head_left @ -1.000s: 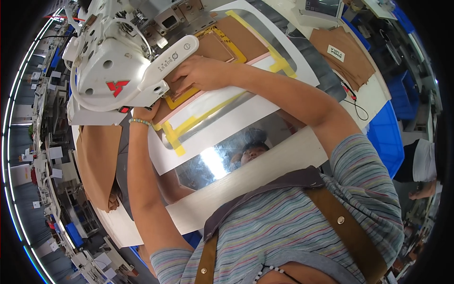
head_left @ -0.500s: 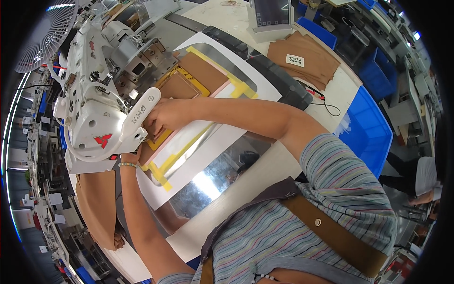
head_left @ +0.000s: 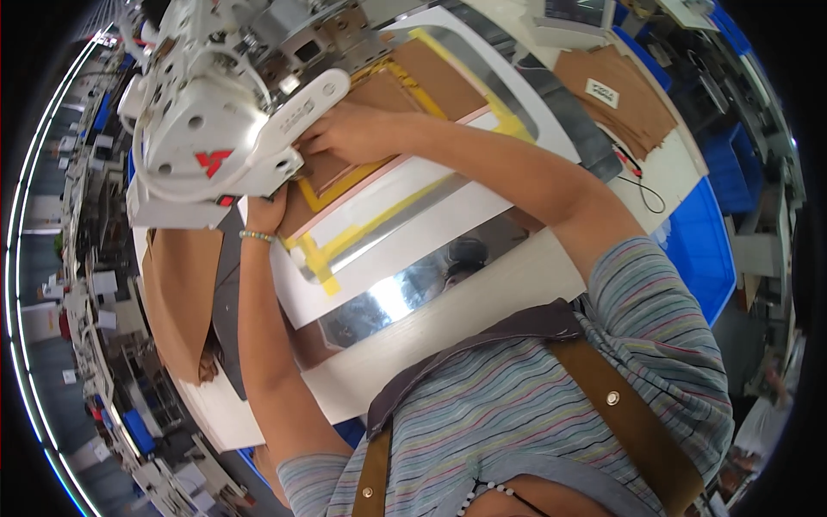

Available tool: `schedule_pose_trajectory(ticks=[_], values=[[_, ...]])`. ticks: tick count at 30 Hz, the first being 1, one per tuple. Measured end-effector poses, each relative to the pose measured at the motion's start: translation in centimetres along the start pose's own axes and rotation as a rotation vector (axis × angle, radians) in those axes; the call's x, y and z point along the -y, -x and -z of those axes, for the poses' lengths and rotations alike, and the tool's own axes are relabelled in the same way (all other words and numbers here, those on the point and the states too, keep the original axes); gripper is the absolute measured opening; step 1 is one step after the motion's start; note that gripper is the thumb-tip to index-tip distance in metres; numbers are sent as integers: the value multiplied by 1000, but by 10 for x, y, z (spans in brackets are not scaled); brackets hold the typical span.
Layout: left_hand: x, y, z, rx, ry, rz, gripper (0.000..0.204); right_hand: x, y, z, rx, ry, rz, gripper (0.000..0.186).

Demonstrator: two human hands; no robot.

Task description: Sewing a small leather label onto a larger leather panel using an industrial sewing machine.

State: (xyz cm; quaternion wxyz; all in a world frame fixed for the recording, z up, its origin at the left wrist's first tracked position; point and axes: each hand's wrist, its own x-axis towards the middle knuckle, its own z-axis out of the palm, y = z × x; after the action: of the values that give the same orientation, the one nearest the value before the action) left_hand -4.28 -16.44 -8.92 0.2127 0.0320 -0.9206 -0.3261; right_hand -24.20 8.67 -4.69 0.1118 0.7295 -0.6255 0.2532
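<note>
Under the head of a white sewing machine (head_left: 207,121), brown fabric (head_left: 392,93) lies inside a yellow-edged template frame (head_left: 332,196). My right hand (head_left: 357,133) reaches over the frame to the needle area. Its fingers are bent and close together at the fabric; the machine's lamp arm (head_left: 303,108) partly covers the tips, and what they hold cannot be made out. On the near left, my left hand (head_left: 267,214), with a beaded bracelet at the wrist, rests by the fabric's left edge. The machine head hides its fingers.
A larger clear template with yellow tape (head_left: 323,267) surrounds the frame, over a white sheet (head_left: 301,306). Brown pieces (head_left: 185,297) hang at the left, and more are stacked (head_left: 620,99) at the far right. A blue bin (head_left: 698,250) stands beside the table's right edge.
The whole view has shifted, so the table and machine appear higher and further right. Both hands stay by the machine head; more of my left hand shows now.
</note>
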Motion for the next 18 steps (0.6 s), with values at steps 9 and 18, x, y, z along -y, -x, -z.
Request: schedule_pose_trajectory(ticks=[9,18], values=[[-76,21,32,23,-165,92,29,19,6,27,82,-168,-66,37],[-134,48,35,105,-203,7,24,36,18,41,175,-321,-81,33]])
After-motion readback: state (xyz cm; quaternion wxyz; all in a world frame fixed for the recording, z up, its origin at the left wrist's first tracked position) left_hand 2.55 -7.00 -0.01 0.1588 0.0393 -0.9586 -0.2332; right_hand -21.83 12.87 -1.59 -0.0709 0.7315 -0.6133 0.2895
